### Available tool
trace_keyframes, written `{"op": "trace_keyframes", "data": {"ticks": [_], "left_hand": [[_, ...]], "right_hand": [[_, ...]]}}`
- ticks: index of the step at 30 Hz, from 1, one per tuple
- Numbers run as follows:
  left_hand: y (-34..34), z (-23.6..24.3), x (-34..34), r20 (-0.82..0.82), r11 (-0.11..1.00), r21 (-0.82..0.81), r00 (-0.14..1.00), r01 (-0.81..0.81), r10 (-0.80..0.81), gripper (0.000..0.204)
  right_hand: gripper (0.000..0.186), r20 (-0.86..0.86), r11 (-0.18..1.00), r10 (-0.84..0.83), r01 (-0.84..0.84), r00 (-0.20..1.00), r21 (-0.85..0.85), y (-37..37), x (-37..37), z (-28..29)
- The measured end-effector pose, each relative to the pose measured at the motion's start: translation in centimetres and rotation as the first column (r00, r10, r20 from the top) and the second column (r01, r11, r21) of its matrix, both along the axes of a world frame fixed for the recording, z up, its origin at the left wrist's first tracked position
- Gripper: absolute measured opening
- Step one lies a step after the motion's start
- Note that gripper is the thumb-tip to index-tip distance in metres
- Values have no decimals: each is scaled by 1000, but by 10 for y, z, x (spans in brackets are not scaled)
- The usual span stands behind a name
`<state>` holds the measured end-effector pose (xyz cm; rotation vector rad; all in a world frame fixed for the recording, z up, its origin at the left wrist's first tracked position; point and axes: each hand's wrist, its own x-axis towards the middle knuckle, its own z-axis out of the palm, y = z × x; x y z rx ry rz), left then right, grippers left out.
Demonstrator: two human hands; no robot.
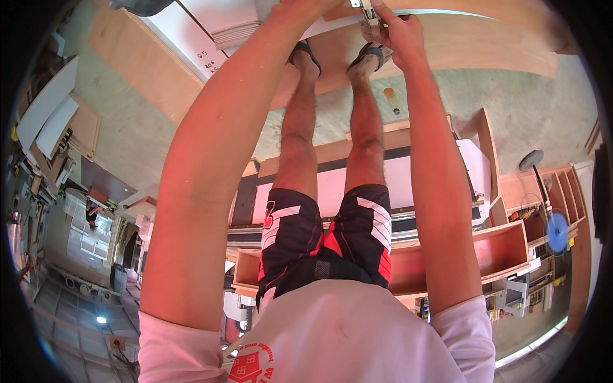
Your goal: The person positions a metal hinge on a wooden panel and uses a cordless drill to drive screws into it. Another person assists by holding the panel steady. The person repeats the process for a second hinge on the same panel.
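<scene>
At the top edge, my right hand (406,42) closes its thumb and fingers on a small metal cabinet hinge (371,27). The hinge is silvery and cut off by the picture's upper edge. My left hand (311,5) reaches in beside it from the left; most of it lies outside the picture, so its fingers do not show. Below the hands, a curved-looking plywood board (472,48) lies across the floor. The edge of a pale panel shows behind the hinge.
My sandalled feet (306,60) stand on the plywood. A white panel (185,41) with handwriting and stacked strips (235,36) lie at left. An amber cylinder (391,99) rests on the floor. Wooden cabinet frames (498,252) and a blue fan (557,231) are at right.
</scene>
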<state>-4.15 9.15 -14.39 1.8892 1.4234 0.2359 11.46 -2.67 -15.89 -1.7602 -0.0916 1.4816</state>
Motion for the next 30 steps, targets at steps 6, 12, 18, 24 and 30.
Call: {"op": "trace_keyframes", "data": {"ticks": [6,12,18,24,30], "left_hand": [[-1,0,-1,53,1000,-20,998,-19,20,37],[-4,1,2,58,1000,14,998,-17,16,40],[0,5,3,85,998,-2,994,65,-64,43],[1,12,7,27,998,-15,998,63,-62,45],[1,15,14,-80,999,-25,996,44,-46,48]], "right_hand": [[28,17,999,33,-34,999,8,0,0,-3],[27,-1,1000,27,-27,1000,5,3,1,2],[32,35,1000,28,-27,999,-5,5,2,5],[46,86,995,101,-101,991,-5,2,4,0],[56,23,976,-60,63,998,-209,-15,4,3]]}}
